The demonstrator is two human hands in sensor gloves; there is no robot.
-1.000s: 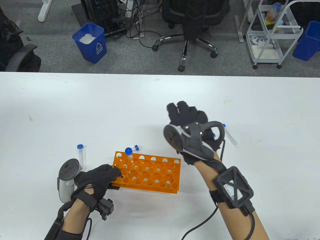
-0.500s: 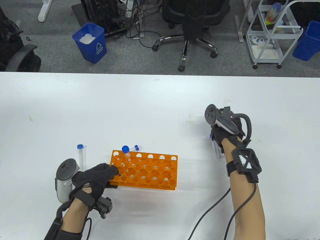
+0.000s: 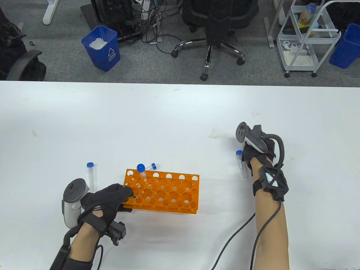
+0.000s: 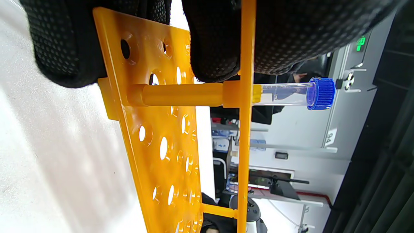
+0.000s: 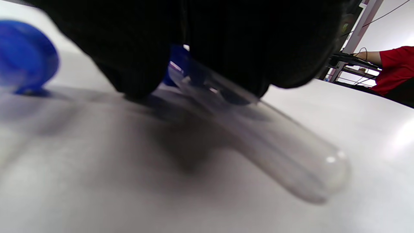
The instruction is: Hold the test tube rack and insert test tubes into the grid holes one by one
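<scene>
An orange test tube rack (image 3: 166, 194) stands on the white table (image 3: 168, 118). My left hand (image 3: 112, 197) grips its left end; in the left wrist view my fingers (image 4: 220, 38) clamp the rack's plates (image 4: 161, 136). One blue-capped tube (image 3: 141, 170) stands in a far-left hole, also visible in the left wrist view (image 4: 284, 94). My right hand (image 3: 250, 159) is down on the table to the right. Its fingers (image 5: 136, 64) pinch the capped end of a clear tube (image 5: 268, 152) that lies on the table. Another tube (image 3: 242, 166) lies just left of that hand.
A loose tube (image 3: 90, 175) lies left of the rack, near my left tracker. Another tube (image 3: 152, 166) lies just behind the rack. My right arm's cable (image 3: 239, 233) trails over the table's near part. Chairs, blue bins and a cart stand on the floor beyond the table's far edge.
My right hand has moved from beside the rack's right end out to the right and down onto the tubes lying there. The rack has shifted slightly left in my left hand.
</scene>
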